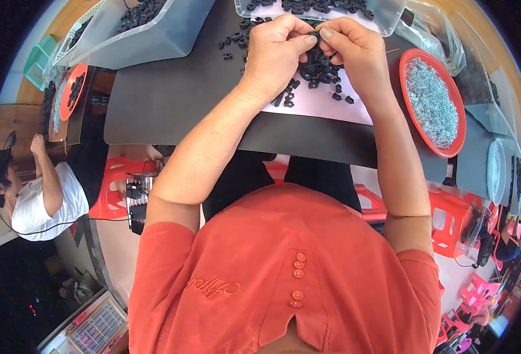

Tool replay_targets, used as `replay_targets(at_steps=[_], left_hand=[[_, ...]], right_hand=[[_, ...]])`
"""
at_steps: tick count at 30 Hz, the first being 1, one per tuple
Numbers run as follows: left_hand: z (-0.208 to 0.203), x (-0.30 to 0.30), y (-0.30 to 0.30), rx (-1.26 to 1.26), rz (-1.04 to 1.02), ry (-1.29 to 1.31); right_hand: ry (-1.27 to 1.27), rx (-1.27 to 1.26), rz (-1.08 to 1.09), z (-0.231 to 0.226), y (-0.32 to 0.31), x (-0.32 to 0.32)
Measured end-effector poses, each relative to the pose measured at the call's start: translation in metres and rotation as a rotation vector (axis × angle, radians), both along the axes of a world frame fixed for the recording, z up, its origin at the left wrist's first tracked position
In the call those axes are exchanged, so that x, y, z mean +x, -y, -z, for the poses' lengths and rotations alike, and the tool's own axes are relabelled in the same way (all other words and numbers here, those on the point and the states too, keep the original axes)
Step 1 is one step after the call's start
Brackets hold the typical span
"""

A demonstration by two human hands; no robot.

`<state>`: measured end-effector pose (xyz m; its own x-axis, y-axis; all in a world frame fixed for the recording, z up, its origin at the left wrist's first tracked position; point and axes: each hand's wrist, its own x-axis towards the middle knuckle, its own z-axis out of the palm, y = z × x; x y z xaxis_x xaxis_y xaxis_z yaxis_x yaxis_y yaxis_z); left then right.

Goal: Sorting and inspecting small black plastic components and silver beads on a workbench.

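My left hand (274,54) and my right hand (359,54) meet at the far side of the table, fingertips nearly touching. Both are closed in a pinch on a small black plastic part (315,36), mostly covered by the fingers. Just below them a heap of similar black parts (319,69) lies on a white sheet (354,109). Several loose parts (285,97) are scattered by my left wrist. To the right of my right forearm stands a red plate (409,106), filled with tiny silvery metal pieces (431,100) too small to make out.
A translucent bin (154,44) of black parts stands at the far left of the dark table (166,106). Another clear bin (384,17) is straight ahead, beside a plastic bag (443,44). A co-worker in white (54,200) sits at left. Red stools (449,221) stand around.
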<state>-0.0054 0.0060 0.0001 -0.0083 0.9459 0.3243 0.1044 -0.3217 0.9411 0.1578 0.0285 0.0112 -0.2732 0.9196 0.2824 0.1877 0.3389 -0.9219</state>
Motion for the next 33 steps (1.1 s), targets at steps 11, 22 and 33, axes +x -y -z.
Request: replay_targets(at_steps=[11, 22, 33], left_hand=[[0.006, 0.003, -0.002, 0.095, -0.086, -0.095], [0.010, 0.005, 0.000, 0.285, -0.179, -0.320], [0.009, 0.011, 0.007, 0.060, -0.203, -0.122]], right_hand=[[0.232, 0.229, 0.118, 0.001, 0.003, -0.004], [0.347, 0.565, 0.248, 0.004, 0.007, -0.012], [0.585, 0.849, 0.378, 0.020, 0.011, -0.023]])
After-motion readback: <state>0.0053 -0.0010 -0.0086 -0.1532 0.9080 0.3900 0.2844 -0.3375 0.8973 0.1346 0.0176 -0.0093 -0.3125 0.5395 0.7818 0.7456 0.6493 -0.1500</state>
